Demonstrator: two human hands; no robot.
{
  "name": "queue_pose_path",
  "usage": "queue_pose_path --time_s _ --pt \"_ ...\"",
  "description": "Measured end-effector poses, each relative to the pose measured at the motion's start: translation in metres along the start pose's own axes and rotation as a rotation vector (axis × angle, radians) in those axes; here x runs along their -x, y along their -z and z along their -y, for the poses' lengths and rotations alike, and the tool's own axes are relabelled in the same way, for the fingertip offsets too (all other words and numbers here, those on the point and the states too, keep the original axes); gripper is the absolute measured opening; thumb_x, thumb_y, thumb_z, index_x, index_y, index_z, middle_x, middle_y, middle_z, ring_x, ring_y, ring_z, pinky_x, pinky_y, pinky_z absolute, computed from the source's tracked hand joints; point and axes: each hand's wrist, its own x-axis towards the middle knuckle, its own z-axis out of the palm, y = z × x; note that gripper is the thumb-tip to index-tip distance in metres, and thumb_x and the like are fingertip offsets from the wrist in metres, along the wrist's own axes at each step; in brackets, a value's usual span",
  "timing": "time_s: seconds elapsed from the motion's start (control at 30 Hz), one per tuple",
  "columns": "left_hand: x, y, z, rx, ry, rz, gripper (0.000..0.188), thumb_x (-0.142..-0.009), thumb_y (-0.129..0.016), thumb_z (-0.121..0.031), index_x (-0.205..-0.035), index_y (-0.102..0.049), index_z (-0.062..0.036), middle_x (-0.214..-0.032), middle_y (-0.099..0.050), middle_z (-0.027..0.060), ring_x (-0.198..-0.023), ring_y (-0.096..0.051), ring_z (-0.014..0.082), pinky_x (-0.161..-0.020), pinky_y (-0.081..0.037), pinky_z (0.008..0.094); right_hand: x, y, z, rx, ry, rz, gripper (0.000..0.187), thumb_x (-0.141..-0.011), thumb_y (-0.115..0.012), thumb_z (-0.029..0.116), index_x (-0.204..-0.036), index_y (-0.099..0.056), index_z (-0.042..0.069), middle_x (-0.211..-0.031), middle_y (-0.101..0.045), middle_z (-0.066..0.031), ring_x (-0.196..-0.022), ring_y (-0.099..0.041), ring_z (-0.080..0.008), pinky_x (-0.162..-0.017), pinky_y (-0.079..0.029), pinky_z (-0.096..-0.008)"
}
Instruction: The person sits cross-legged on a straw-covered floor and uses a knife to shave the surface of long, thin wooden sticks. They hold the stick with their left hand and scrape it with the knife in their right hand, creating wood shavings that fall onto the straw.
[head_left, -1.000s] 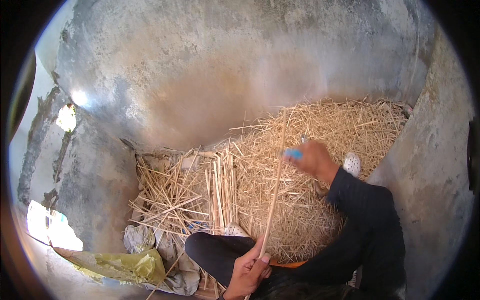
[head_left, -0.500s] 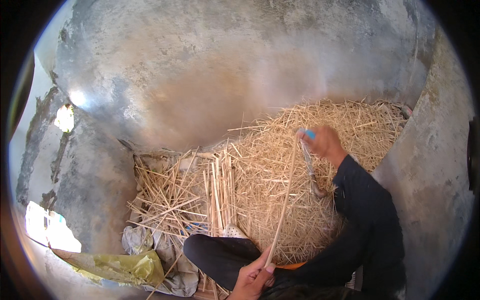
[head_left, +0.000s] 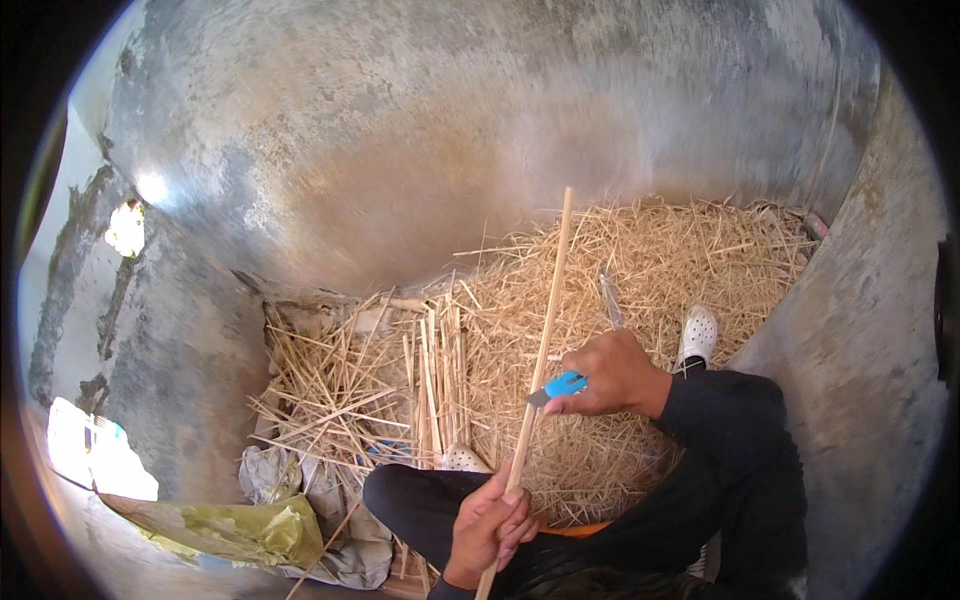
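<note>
My left hand (head_left: 490, 525) is closed round the lower part of a long, pale wooden strip (head_left: 550, 325), which slants up and away from me. In my right hand (head_left: 617, 375) is a utility knife (head_left: 566, 385) with a bright blue body. Its blade points left and meets the strip above my left hand; whether it cuts in, I cannot tell. Behind my right hand, a metal blade (head_left: 610, 298) lies on the shavings, its lower end hidden by the hand.
A heap of thin wood shavings (head_left: 690, 250) spreads across the floor. Loose strips (head_left: 330, 400) and an upright row of strips (head_left: 437, 375) lie left, near crumpled sacking (head_left: 350, 545) and yellowish plastic sheeting (head_left: 250, 530). Concrete walls (head_left: 480, 110) surround me; white clogs (head_left: 697, 338) are on my feet.
My right hand has drawn back toward me with the utility knife, from the strip's far end to its middle. My left hand has shifted slightly, and the strip's far end now stands higher.
</note>
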Motion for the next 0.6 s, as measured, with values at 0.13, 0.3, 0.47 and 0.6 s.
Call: queue_pose_path --time_s 0.13,0.3,0.47,0.6 --pt "0.0 -0.012 0.005 -0.078 0.014 -0.043 0.052 -0.096 -0.045 -0.008 -0.145 -0.028 -0.0044 -0.062 -0.033 -0.0039 -0.048 -0.03 0.0049 -0.051 -0.03 0.0215 -0.01 0.004 -0.03 0.009 -0.208 -0.034 0.076 -0.074 -0.044 0.081 -0.055 -0.061 0.01 -0.044 -0.051 -0.0074 -0.04 -0.053 -0.0235 -0.042 -0.042 -0.0377" --pt "-0.007 -0.007 0.011 -0.153 -0.063 -0.027 0.052 -0.096 -0.047 -0.007 -0.144 -0.029 -0.0031 -0.065 -0.036 -0.0035 -0.054 -0.032 0.0053 -0.052 -0.031 0.0221 0.008 -0.002 0.005 0.039 0.055 0.035 0.068 -0.077 -0.046 0.077 -0.068 -0.071 0.015 -0.044 -0.049 -0.0032 -0.041 -0.053 -0.0213 -0.042 -0.041 -0.0349" --pt "0.004 -0.009 0.018 -0.225 -0.013 -0.03 0.053 -0.096 -0.049 -0.006 -0.144 -0.029 -0.0028 -0.067 -0.035 -0.0035 -0.055 -0.031 0.0059 -0.053 -0.03 0.0228 -0.009 -0.003 -0.066 0.065 -0.387 0.005 0.071 -0.077 -0.044 0.079 -0.055 -0.058 0.013 -0.042 -0.046 -0.0027 -0.038 -0.047 -0.0173 -0.042 -0.038 -0.0318" --pt "0.002 -0.006 0.016 -0.297 -0.102 -0.061 0.053 -0.096 -0.048 -0.008 -0.145 -0.027 -0.0026 -0.069 -0.039 -0.0038 -0.057 -0.033 0.005 -0.054 -0.03 0.0206 0.003 -0.015 -0.01 0.019 -0.064 -0.028 0.075 -0.082 -0.036 0.078 -0.05 -0.051 0.012 -0.04 -0.042 -0.0029 -0.036 -0.045 -0.0165 -0.041 -0.037 -0.0325"
